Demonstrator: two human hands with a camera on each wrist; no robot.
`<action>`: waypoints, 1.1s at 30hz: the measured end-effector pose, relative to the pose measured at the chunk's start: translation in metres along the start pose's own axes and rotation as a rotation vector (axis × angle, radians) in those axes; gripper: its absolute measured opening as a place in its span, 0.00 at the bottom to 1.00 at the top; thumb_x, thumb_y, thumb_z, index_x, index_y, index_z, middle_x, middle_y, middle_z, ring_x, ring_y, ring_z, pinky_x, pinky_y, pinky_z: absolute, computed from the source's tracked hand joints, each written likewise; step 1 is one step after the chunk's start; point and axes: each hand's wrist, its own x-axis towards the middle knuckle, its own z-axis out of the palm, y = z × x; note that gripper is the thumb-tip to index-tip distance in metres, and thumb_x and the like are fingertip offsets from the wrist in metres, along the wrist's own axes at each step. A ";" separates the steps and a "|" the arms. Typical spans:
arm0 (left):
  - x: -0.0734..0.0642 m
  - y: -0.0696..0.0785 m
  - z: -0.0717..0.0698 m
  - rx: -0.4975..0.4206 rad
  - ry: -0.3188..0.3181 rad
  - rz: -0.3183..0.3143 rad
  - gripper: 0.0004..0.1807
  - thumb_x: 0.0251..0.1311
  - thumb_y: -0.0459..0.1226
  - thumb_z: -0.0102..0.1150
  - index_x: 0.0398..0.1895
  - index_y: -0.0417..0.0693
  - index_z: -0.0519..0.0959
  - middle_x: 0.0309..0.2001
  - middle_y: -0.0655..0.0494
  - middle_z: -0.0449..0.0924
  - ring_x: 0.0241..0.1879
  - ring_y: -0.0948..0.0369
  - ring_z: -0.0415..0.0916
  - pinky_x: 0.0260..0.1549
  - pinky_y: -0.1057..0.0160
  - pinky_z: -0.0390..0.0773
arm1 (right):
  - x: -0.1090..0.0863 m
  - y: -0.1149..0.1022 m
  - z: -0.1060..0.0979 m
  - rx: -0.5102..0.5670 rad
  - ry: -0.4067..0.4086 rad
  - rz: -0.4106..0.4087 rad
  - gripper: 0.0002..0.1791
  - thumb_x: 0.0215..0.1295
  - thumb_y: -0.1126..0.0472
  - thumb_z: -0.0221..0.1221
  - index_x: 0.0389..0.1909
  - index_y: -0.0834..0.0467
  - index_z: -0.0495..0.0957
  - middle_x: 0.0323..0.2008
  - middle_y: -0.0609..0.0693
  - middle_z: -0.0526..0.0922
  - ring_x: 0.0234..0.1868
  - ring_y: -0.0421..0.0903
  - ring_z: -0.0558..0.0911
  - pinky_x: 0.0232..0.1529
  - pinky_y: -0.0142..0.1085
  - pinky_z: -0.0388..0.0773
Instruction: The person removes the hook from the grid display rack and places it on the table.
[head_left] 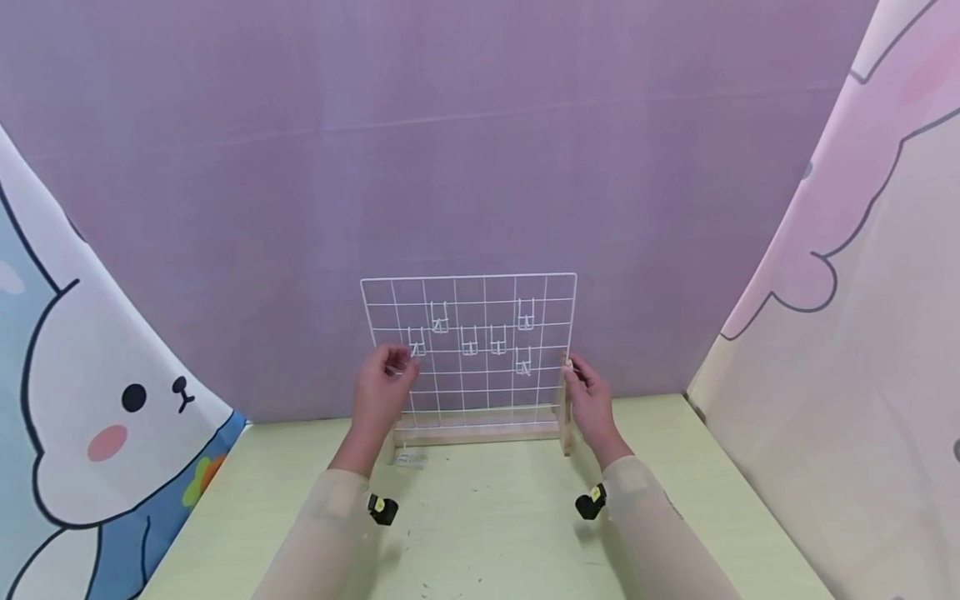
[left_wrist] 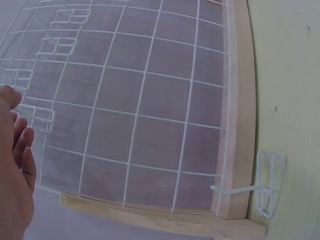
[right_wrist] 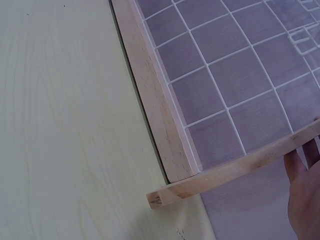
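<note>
A white wire grid panel [head_left: 495,392] stands upright in a wooden stand [head_left: 480,432], with several white wire hooks [head_left: 469,342] hung on it. My left hand [head_left: 381,385] is at the panel's left side, fingers bent, beside the leftmost hook [left_wrist: 42,119]. Space shows between its thumb and fingers, and whether a fingertip touches that hook I cannot tell. At the right side, my right hand [head_left: 591,400] holds the stand's upright post [right_wrist: 240,167] near its top, thumb in front. Another white hook [left_wrist: 270,187] lies on the table by the stand's left foot.
The pale yellow table [head_left: 480,517] carries small dark specks. Behind the stand hangs a purple cloth [head_left: 480,167]. Cloths with cartoon figures close off the left side [head_left: 97,400] and right side [head_left: 847,375].
</note>
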 end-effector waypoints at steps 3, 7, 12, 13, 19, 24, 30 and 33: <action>0.002 0.002 0.000 -0.011 0.009 0.011 0.14 0.71 0.37 0.74 0.54 0.42 0.84 0.46 0.52 0.85 0.46 0.53 0.82 0.48 0.55 0.81 | 0.000 -0.001 0.000 0.000 -0.001 0.002 0.27 0.88 0.53 0.58 0.80 0.56 0.73 0.60 0.62 0.81 0.57 0.62 0.78 0.46 0.26 0.81; 0.003 0.004 0.001 -0.015 0.012 0.015 0.13 0.71 0.37 0.75 0.53 0.43 0.84 0.45 0.51 0.85 0.46 0.54 0.82 0.47 0.57 0.81 | -0.001 -0.001 -0.001 0.005 -0.004 0.005 0.27 0.87 0.53 0.59 0.80 0.56 0.73 0.60 0.61 0.81 0.57 0.58 0.79 0.48 0.26 0.81; 0.003 0.005 0.001 -0.010 0.016 0.028 0.11 0.71 0.36 0.75 0.51 0.44 0.84 0.45 0.51 0.85 0.45 0.54 0.82 0.47 0.59 0.81 | -0.001 0.000 -0.001 0.008 -0.012 0.002 0.28 0.87 0.52 0.58 0.80 0.56 0.73 0.61 0.62 0.80 0.57 0.58 0.79 0.48 0.26 0.81; 0.003 0.005 0.001 -0.006 0.018 0.033 0.10 0.71 0.36 0.75 0.50 0.45 0.85 0.45 0.51 0.85 0.45 0.54 0.82 0.46 0.59 0.81 | -0.001 0.000 -0.001 0.007 -0.013 0.001 0.28 0.87 0.52 0.58 0.80 0.56 0.73 0.61 0.62 0.80 0.57 0.58 0.79 0.48 0.26 0.81; 0.004 0.003 0.004 -0.005 0.038 0.049 0.05 0.73 0.36 0.73 0.46 0.48 0.86 0.42 0.55 0.84 0.42 0.57 0.82 0.42 0.65 0.81 | -0.001 0.000 -0.001 0.006 -0.011 -0.002 0.27 0.87 0.52 0.59 0.80 0.56 0.74 0.61 0.62 0.81 0.58 0.60 0.79 0.48 0.26 0.81; 0.002 0.002 0.006 -0.067 0.064 0.045 0.04 0.71 0.33 0.75 0.44 0.46 0.87 0.41 0.52 0.86 0.39 0.55 0.82 0.37 0.70 0.81 | -0.001 0.001 -0.001 0.002 -0.025 0.019 0.28 0.87 0.50 0.58 0.81 0.54 0.73 0.63 0.63 0.80 0.60 0.61 0.78 0.50 0.27 0.81; 0.001 0.002 0.008 -0.110 0.090 0.030 0.03 0.69 0.32 0.76 0.42 0.45 0.89 0.40 0.52 0.88 0.36 0.55 0.81 0.33 0.71 0.81 | 0.000 -0.003 -0.003 0.005 -0.042 0.080 0.28 0.88 0.53 0.57 0.83 0.54 0.70 0.67 0.64 0.78 0.65 0.65 0.77 0.54 0.30 0.82; 0.002 0.000 0.009 -0.120 0.100 0.028 0.03 0.69 0.32 0.76 0.42 0.45 0.89 0.40 0.53 0.88 0.36 0.55 0.81 0.32 0.71 0.81 | 0.003 -0.003 -0.003 0.005 -0.050 0.104 0.28 0.89 0.57 0.55 0.83 0.57 0.68 0.67 0.65 0.78 0.67 0.66 0.77 0.56 0.31 0.83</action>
